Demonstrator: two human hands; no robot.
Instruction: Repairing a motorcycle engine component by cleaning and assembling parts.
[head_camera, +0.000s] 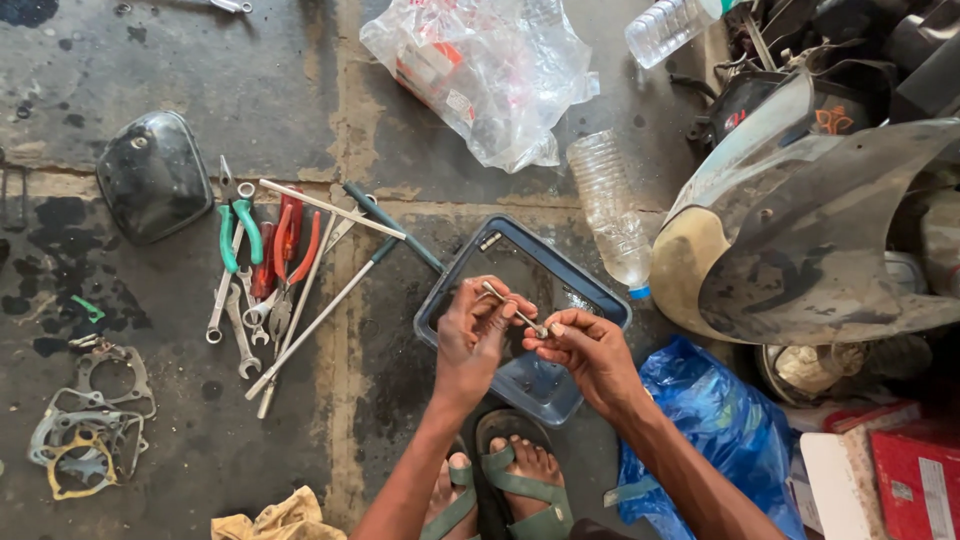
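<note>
The left hand (475, 335) and the right hand (590, 350) meet over a shallow blue-rimmed tray (600, 300) on the concrete floor (290, 100), and between them runs a slim metal rod (515, 310) with a small bolt-like end. The left grip is closed around the rod's upper end, fingers curled tight; the right grip pinches the lower end between thumb and fingertips, apparently to steady it while the other hand works it. Held above the tray, any small part that slips would likely land inside it rather than on the floor. At about nine o'clock from the hands lies a fan of hand tools (275, 270) within arm's reach: pliers with green and red handles, spanners and long rods. Further out at eight o'clock sit gaskets (90, 420). A clear plastic bottle (612, 210) lies at one o'clock, a scooter body panel (800, 240) at three o'clock, and a blue bag (710, 420) at five o'clock.
</note>
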